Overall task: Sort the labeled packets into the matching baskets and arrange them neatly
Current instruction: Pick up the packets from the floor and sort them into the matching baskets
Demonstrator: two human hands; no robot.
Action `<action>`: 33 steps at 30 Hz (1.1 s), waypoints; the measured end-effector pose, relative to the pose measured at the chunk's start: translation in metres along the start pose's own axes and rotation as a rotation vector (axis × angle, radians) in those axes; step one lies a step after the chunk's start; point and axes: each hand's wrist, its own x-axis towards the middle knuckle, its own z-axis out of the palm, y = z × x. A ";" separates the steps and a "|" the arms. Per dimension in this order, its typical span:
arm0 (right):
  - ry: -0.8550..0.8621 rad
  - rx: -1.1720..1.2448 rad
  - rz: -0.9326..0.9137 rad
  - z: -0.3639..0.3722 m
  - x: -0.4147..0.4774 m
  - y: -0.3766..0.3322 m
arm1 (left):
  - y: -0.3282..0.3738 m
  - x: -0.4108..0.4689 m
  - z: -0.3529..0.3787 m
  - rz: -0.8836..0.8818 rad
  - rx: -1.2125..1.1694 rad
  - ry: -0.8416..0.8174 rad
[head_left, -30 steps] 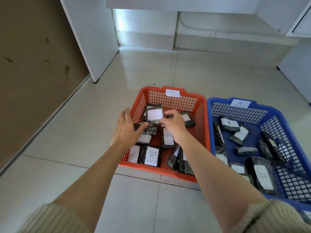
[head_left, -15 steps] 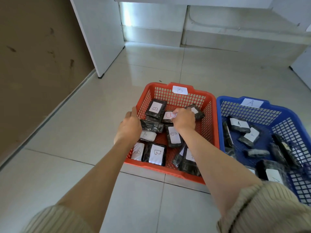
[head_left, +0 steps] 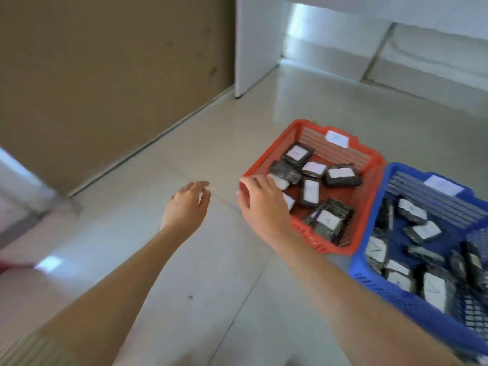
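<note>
Left hand (head_left: 184,204): over the tiled floor (head_left: 211,273), left of the red basket (head_left: 369,196); fingers loose and apart, holding nothing
Right hand (head_left: 264,204): at the red basket's left rim; thumb outside, fingers over the edge; blur hides whether it grips anything
Packets (head_left: 310,191): dark, white-labelled; several lie in the red basket; more lie in the blue basket (head_left: 365,249) touching its right side; lettering unreadable

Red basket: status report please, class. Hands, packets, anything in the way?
Left hand open over floor, empty. Right hand open at red basket left rim. Packets lie loose inside. Nothing blocking.
</note>
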 end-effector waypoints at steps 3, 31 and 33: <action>-0.116 0.080 -0.115 0.023 -0.031 -0.056 | -0.072 -0.067 -0.037 -0.138 0.113 -0.015; -1.212 0.246 -0.167 0.043 -0.121 -0.144 | -0.125 -0.166 -0.063 -0.705 -0.636 0.391; -1.038 0.314 -0.026 0.039 -0.092 -0.118 | -0.101 -0.140 -0.058 -0.685 -0.767 0.408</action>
